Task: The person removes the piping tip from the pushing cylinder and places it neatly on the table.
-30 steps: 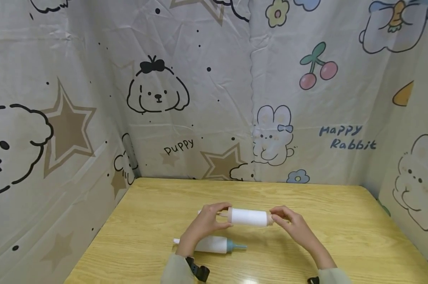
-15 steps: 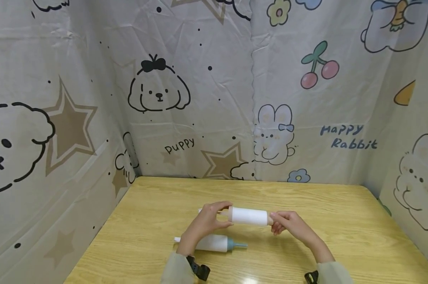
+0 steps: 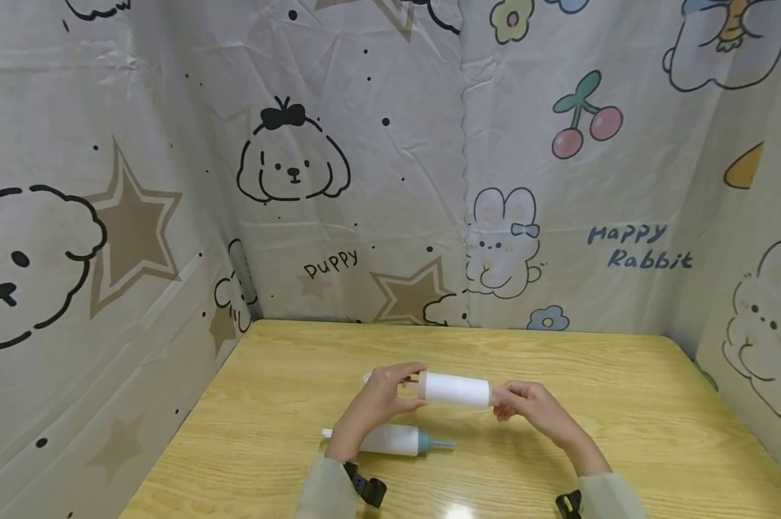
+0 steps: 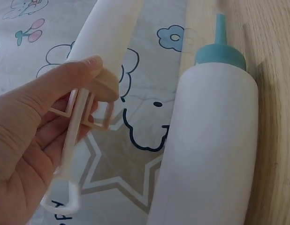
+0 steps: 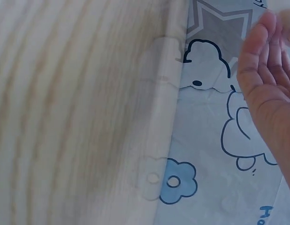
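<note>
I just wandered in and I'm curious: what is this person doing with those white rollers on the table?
A person is holding a white lint roller just above a wooden table, one hand at each end. The left hand grips its pale plastic handle, and the fingers of the right hand close on the far end of the roll. A second white roller with a teal cap lies on the table near the left wrist, untouched. Cartoon-printed cloth walls in the table.
</note>
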Action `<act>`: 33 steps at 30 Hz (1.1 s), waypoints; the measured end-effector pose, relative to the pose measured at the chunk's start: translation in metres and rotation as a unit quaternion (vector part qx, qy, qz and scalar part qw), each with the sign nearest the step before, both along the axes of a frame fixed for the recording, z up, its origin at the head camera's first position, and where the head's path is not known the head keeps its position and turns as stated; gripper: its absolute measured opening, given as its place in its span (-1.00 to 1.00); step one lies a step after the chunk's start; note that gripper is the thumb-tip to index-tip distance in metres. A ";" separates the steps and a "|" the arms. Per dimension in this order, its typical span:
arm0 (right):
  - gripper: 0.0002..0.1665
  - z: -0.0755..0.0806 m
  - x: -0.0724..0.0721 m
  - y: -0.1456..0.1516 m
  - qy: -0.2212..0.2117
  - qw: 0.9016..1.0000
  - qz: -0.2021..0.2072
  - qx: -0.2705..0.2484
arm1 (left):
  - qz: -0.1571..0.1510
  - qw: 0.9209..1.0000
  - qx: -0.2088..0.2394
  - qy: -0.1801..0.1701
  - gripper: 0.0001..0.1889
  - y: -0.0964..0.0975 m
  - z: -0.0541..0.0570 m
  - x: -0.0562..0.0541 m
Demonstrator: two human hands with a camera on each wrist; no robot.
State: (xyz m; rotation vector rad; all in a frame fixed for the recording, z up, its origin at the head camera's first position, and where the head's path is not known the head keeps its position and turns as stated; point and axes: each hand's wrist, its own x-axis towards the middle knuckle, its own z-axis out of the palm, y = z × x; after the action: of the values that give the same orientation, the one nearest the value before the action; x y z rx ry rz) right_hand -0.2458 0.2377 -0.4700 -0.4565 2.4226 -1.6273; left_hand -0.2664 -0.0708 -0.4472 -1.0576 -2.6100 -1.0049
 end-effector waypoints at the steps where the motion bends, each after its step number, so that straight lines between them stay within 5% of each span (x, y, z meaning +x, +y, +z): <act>1: -0.53 0.000 0.000 0.000 0.003 1.000 -0.004 0.002 | 0.001 1.000 -0.001 -0.004 -0.44 0.000 0.000 0.000; 11: -0.64 -0.003 0.001 -0.004 0.088 0.996 -0.014 0.031 | 0.012 1.000 -0.007 -0.020 -0.45 -0.005 -0.002 -0.004; 19: -0.68 -0.005 0.004 -0.010 0.201 0.976 -0.029 0.085 | 0.002 0.999 -0.008 -0.033 -0.47 -0.007 0.001 -0.005; 25: -0.64 -0.006 0.004 -0.012 0.243 0.965 -0.029 0.097 | 0.005 0.999 -0.012 -0.039 -0.46 -0.008 0.000 -0.005; 29: -0.59 -0.005 0.005 -0.011 0.203 0.977 -0.025 0.065 | 0.008 0.999 -0.015 -0.040 -0.46 -0.009 -0.001 -0.004; 33: -0.63 -0.001 0.005 -0.007 0.096 0.994 -0.048 0.017 | 0.009 0.999 -0.014 -0.037 -0.46 -0.009 -0.001 -0.003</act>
State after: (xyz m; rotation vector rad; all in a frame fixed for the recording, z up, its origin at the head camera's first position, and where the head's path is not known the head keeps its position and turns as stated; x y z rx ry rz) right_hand -0.2405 0.2303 -0.4706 -0.5199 2.6467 -1.6469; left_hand -0.2692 -0.0798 -0.4485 -1.0211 -2.6943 -1.0256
